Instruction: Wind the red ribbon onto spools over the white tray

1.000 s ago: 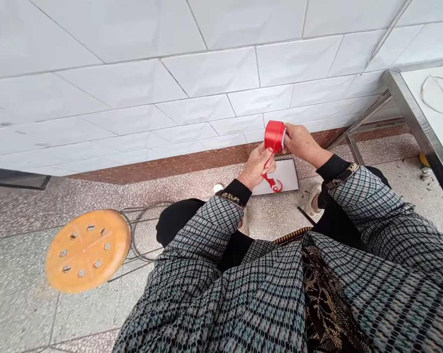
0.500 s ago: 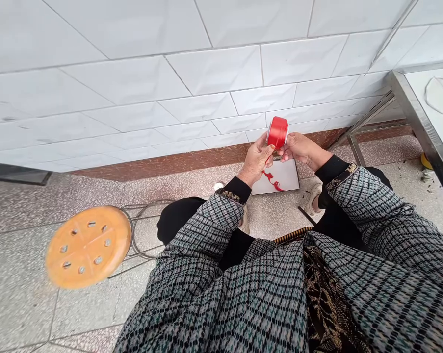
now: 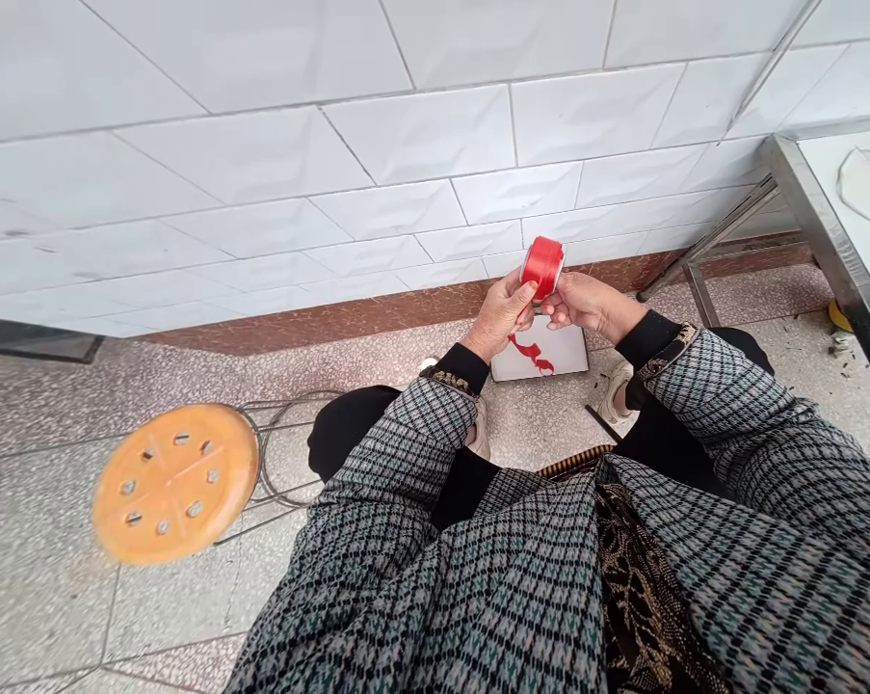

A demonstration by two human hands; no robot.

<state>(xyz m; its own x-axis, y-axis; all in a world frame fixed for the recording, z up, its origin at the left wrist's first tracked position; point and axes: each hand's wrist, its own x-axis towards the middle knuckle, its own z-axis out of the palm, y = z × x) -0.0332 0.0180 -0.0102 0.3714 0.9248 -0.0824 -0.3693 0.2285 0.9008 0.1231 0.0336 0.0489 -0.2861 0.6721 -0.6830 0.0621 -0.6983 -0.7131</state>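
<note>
A spool of red ribbon point(image 3: 542, 266) with pale rims is held up in front of the tiled wall. My left hand point(image 3: 502, 313) grips it from the lower left, thumb pressed against the ribbon. At the spool's lower right edge is my right hand point(image 3: 586, 303), its fingers curled and closed against it; exactly what the fingertips pinch is partly hidden. Below both hands, a shallow white tray or box lid point(image 3: 568, 347) lies on the floor. Inside it is a loose, curled length of red ribbon point(image 3: 532, 355), its upper end hidden behind my left hand.
An orange round stool point(image 3: 178, 482) with wire legs lies tipped on the speckled floor at left. A metal-framed table point(image 3: 825, 231) with a thin cord on top stands at right. White tiled wall point(image 3: 420, 135) rises just ahead. A dark stick point(image 3: 602, 424) lies near my shoe.
Both hands and the spool have dropped slightly, and the spool has tilted a little. The ribbon in the tray has shifted shape somewhat.
</note>
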